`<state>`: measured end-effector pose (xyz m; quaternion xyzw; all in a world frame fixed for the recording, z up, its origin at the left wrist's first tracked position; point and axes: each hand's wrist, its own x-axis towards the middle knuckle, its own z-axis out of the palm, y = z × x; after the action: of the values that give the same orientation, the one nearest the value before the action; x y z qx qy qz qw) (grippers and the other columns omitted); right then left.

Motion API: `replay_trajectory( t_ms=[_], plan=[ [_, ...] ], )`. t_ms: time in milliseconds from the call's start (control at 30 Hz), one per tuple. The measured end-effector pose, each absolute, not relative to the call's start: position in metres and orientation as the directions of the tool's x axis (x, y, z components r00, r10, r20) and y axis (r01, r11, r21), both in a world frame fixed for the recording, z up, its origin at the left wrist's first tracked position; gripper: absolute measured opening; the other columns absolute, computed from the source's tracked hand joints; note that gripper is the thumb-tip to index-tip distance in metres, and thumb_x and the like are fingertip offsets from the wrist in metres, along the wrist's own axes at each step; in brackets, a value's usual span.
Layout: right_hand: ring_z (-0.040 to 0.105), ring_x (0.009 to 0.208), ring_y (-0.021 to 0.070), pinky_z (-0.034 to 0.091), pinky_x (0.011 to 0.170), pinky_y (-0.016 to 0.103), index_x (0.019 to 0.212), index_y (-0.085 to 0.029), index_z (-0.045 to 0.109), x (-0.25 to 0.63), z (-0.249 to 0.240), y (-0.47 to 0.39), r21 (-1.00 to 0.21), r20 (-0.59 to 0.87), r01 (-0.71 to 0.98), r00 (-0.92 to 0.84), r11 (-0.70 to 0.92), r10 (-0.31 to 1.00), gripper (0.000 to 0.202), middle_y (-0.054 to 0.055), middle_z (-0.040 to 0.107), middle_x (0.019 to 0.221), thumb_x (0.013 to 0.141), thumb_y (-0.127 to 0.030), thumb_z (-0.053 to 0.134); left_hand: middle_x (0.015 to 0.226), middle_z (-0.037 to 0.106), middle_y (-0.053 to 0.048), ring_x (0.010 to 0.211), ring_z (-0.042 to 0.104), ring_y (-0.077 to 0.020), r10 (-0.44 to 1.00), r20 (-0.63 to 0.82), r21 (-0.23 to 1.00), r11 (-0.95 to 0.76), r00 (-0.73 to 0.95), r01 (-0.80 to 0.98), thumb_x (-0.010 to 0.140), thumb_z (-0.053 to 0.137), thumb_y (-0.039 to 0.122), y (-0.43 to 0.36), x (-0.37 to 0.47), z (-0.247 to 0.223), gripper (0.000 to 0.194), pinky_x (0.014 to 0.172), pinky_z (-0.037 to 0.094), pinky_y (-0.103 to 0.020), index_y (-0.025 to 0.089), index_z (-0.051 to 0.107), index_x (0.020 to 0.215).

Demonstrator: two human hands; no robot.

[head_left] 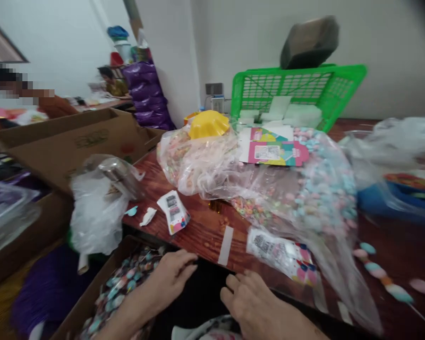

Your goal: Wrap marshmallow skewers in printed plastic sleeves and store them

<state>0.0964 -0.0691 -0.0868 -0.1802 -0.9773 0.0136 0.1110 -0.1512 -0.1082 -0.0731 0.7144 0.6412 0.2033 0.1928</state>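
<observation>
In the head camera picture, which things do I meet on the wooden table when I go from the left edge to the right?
White plastic bag → small printed packet → strip of white tape → flat printed packet → candy skewer.

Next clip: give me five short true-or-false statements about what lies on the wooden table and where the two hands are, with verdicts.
1. A green plastic lattice basket stands at the far side of the dark wooden table. True.
2. The yellow fluted plastic bowl lies inside the open cardboard box of wrapped sweets. False: it sits on top of the clear plastic bags of pastel candy.
3. The left hand is at the table's near edge, beside that box. True.
4. The right hand grips the candy skewer. False: the skewer lies apart on the table, to its right.
5. Both hands hold scissors. False: both appear empty.
</observation>
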Motion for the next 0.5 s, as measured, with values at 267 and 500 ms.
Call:
replay_trajectory(
  t_ms=[267,500],
  plan=[
    [0.058,0.075,0.0187,0.044,0.073,0.033,0.086,-0.023,0.055,0.188,-0.045,-0.076,-0.103,0.155,0.738,-0.650,0.666,0.744,0.033,0.001,0.062,0.084,0.066,0.001,0.043,0.089,0.068,-0.006,0.082,0.065,-0.0162,0.727,0.499,0.339,-0.664,0.471,0.667,0.088,0.045,0.016,-0.020,-0.065,-0.046,0.022,0.076,0.053,-0.026,0.018,0.066,0.094],
    [0.060,0.078,0.0153,0.041,0.070,0.028,0.087,-0.021,0.063,0.374,-0.050,-0.077,-0.070,0.162,0.998,0.005,0.006,0.987,0.023,0.004,0.066,0.088,0.088,-0.018,0.040,0.084,0.069,-0.003,0.075,0.066,-0.0137,0.650,0.520,0.379,-0.757,0.554,0.532,0.088,0.049,0.019,-0.009,-0.043,-0.076,0.017,0.071,0.053,-0.021,0.020,0.065,0.094]
  ],
)
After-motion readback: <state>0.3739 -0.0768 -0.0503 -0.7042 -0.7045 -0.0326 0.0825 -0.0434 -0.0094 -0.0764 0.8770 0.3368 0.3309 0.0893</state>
